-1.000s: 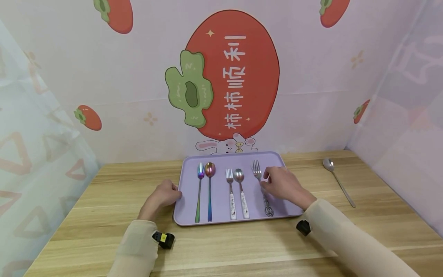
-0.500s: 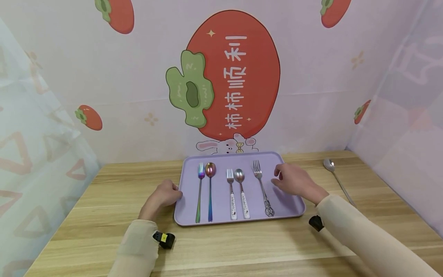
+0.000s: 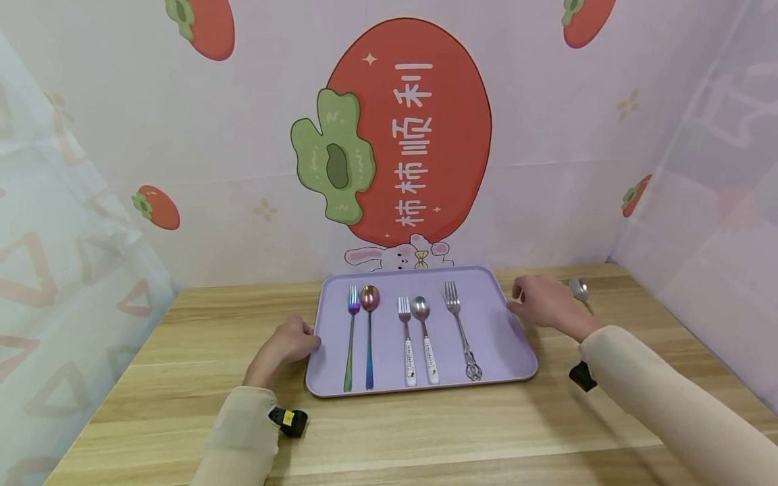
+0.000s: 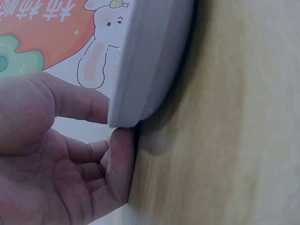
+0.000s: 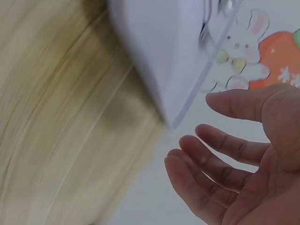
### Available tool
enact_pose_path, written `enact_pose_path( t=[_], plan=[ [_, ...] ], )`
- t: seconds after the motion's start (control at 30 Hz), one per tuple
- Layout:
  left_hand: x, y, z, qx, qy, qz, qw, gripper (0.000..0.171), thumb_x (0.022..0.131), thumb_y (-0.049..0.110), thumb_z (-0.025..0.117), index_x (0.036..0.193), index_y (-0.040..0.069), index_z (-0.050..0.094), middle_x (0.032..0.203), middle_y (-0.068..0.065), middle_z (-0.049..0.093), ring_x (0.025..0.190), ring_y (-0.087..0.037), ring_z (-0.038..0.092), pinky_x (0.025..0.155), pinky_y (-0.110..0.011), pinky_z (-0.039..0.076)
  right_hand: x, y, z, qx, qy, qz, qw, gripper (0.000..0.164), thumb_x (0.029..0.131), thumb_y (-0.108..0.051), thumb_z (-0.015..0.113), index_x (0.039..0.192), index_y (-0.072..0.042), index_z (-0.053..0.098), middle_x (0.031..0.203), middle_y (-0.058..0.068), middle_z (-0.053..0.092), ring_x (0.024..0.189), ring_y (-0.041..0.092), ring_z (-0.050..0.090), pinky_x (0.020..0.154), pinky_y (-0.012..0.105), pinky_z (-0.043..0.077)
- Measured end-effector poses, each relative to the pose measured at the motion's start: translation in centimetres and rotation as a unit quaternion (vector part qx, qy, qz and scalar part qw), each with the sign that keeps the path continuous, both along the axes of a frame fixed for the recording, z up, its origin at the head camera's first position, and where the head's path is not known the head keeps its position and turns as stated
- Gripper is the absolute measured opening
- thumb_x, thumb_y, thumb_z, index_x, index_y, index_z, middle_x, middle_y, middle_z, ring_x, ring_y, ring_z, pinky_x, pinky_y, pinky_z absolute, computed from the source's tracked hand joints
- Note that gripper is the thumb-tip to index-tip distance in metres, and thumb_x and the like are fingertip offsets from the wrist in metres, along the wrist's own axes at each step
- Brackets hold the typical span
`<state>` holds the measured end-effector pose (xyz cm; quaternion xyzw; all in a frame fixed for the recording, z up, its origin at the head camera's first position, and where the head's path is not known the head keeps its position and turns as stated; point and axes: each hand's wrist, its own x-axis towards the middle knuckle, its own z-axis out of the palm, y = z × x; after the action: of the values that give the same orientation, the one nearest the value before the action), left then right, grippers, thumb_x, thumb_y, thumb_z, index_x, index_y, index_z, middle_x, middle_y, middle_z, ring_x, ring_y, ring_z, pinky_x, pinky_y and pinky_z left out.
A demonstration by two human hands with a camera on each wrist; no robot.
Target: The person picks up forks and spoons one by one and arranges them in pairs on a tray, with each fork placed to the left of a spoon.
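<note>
A lavender tray [image 3: 504,337] lies on the wooden table. My left hand [image 3: 292,339] pinches its left edge; in the left wrist view the thumb [image 4: 79,101] is at the rim and curled fingers are beneath. On the tray lie a rainbow fork [image 3: 350,337] and rainbow spoon [image 3: 369,337], a white-handled fork [image 3: 409,354] and spoon [image 3: 431,361], and an ornate silver fork [image 3: 464,341]. My right hand [image 3: 550,305] holds nothing and hovers just beyond the tray's right edge, fingers loosely bent. Behind it lies a plain silver spoon [image 3: 579,289], its handle mostly hidden by the arm.
A printed cloth [image 3: 243,121] with persimmons and a rabbit hangs behind the table, with cloth on both sides too. Bare wooden tabletop [image 3: 425,432] extends in front of the tray. Black wrist cameras sit on both sleeves.
My right hand has moved right, from beside the ornate fork to past the tray's right edge, and now overlaps the plain spoon's handle in view. The left hand and the cutlery stay put.
</note>
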<state>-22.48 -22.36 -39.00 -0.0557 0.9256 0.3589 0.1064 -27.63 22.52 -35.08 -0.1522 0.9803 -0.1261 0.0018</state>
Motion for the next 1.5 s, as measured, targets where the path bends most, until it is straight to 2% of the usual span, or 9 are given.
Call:
enact_pose_path(
  t=[0.37, 0.53, 0.7, 1.0, 1.1, 1.23, 1.3, 1.4, 1.5],
  plan=[
    [-0.3, -0.1, -0.3, 0.002, 0.004, -0.001, 1.0000, 0.026, 0.085, 0.004, 0.057, 0.062, 0.011, 0.046, 0.061, -0.001, 0.042, 0.059, -0.015, 0.043, 0.053, -0.027, 0.034, -1.0, 4.1, -0.2, 0.020, -0.016, -0.039, 0.999, 0.027, 0.090, -0.023, 0.071, 0.098, 0.003, 0.068, 0.091, 0.017, 0.068, 0.074, 0.031, 0.061, 0.058, 0.046, 0.049],
    [-0.4, -0.1, -0.4, 0.002, 0.006, -0.001, 1.0000, 0.026, 0.085, 0.004, 0.057, 0.062, 0.010, 0.046, 0.062, -0.001, 0.042, 0.058, -0.015, 0.043, 0.053, -0.027, 0.034, -1.3, 5.6, -0.1, 0.017, -0.042, -0.060, 0.997, 0.022, 0.090, -0.024, 0.069, 0.080, -0.006, 0.063, 0.075, 0.007, 0.058, 0.067, 0.025, 0.051, 0.057, 0.042, 0.041],
    [-0.3, -0.2, -0.3, -0.001, 0.007, -0.003, 1.0000, 0.025, 0.085, 0.004, 0.057, 0.063, 0.010, 0.047, 0.063, -0.002, 0.044, 0.060, -0.016, 0.044, 0.053, -0.027, 0.035, -1.5, 6.9, -0.3, 0.015, -0.052, -0.071, 0.996, 0.037, 0.091, -0.024, 0.066, 0.061, -0.016, 0.044, 0.058, -0.004, 0.037, 0.056, 0.015, 0.034, 0.051, 0.032, 0.028],
    [-0.2, -0.1, -0.2, -0.003, 0.007, -0.004, 1.0000, 0.021, 0.086, 0.004, 0.057, 0.067, 0.008, 0.048, 0.067, -0.005, 0.047, 0.062, -0.017, 0.046, 0.054, -0.028, 0.036, -2.1, 9.3, -0.5, 0.017, -0.055, -0.090, 0.994, 0.039, 0.087, -0.021, 0.063, 0.055, -0.019, 0.039, 0.054, -0.006, 0.033, 0.052, 0.012, 0.030, 0.049, 0.029, 0.027],
    [-0.3, -0.1, -0.3, -0.001, 0.006, -0.003, 1.0000, 0.024, 0.086, 0.004, 0.057, 0.064, 0.010, 0.047, 0.063, -0.003, 0.045, 0.059, -0.015, 0.045, 0.053, -0.027, 0.035, -2.1, 10.0, -0.4, 0.014, -0.067, -0.106, 0.992, 0.034, 0.085, -0.023, 0.065, 0.058, -0.016, 0.045, 0.058, -0.001, 0.041, 0.055, 0.017, 0.038, 0.051, 0.032, 0.034],
    [-0.3, -0.1, -0.3, -0.002, 0.006, -0.003, 1.0000, 0.027, 0.085, 0.004, 0.057, 0.062, 0.011, 0.045, 0.061, -0.001, 0.043, 0.057, -0.015, 0.043, 0.052, -0.026, 0.034, -2.2, 10.8, -0.2, 0.020, -0.084, -0.118, 0.989, 0.028, 0.084, -0.028, 0.070, 0.069, -0.007, 0.058, 0.074, 0.013, 0.056, 0.067, 0.028, 0.050, 0.058, 0.039, 0.043],
    [-0.3, -0.1, -0.3, -0.003, 0.006, -0.002, 1.0000, 0.024, 0.085, 0.004, 0.057, 0.064, 0.010, 0.047, 0.063, -0.002, 0.045, 0.059, -0.015, 0.044, 0.053, -0.027, 0.035, -2.4, 11.2, -0.4, 0.020, -0.099, -0.119, 0.988, 0.029, 0.085, -0.030, 0.070, 0.074, -0.004, 0.062, 0.077, 0.015, 0.058, 0.068, 0.029, 0.052, 0.058, 0.040, 0.045],
    [-0.2, -0.1, -0.3, -0.005, 0.004, 0.000, 1.0000, 0.022, 0.086, 0.004, 0.057, 0.066, 0.009, 0.048, 0.066, -0.003, 0.046, 0.061, -0.016, 0.045, 0.054, -0.027, 0.036, -2.7, 11.7, -0.9, 0.008, -0.126, -0.125, 0.984, 0.030, 0.086, -0.031, 0.069, 0.070, -0.007, 0.061, 0.067, 0.009, 0.055, 0.058, 0.021, 0.051, 0.053, 0.033, 0.043],
    [-0.2, -0.1, -0.2, -0.003, 0.004, -0.002, 1.0000, 0.024, 0.086, 0.004, 0.057, 0.064, 0.009, 0.047, 0.064, -0.003, 0.045, 0.060, -0.016, 0.045, 0.053, -0.027, 0.035, -2.9, 12.0, -1.3, -0.002, -0.157, -0.132, 0.979, 0.033, 0.087, -0.031, 0.068, 0.064, -0.013, 0.052, 0.056, -0.001, 0.046, 0.050, 0.013, 0.044, 0.048, 0.026, 0.039]
  ],
)
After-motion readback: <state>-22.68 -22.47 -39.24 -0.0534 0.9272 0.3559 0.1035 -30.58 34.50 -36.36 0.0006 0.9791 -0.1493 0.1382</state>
